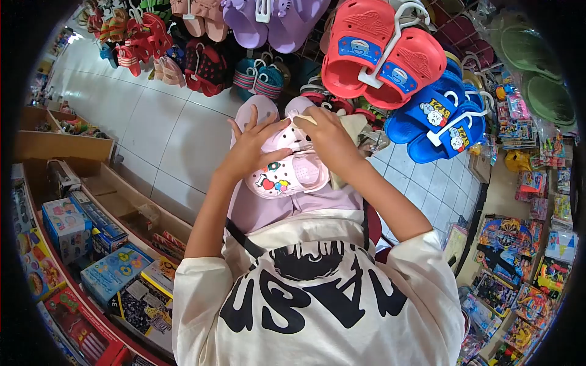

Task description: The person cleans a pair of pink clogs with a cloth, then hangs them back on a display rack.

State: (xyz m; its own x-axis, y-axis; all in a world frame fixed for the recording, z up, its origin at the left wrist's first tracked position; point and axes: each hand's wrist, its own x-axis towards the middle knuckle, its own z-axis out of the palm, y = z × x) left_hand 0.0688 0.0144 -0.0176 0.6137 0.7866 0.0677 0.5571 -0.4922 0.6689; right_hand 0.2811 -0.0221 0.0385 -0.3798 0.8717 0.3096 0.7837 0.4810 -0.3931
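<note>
One pink clog [288,178], crosswise, toe leftward

Bright light, soft shadow on the floor tiles [126,100], fisheye-curved edges, black corners.

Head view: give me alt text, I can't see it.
A person's left hand and right hand touch pale pink footwear decorated with colourful charms. Red clogs and blue slides hang ahead to the right; boxed goods stand at left.

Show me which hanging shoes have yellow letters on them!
The bright blue pair, hanging just below the red clogs. Its straps show yellow letters beside white cartoon characters; the red clogs have blue patches instead.
</note>
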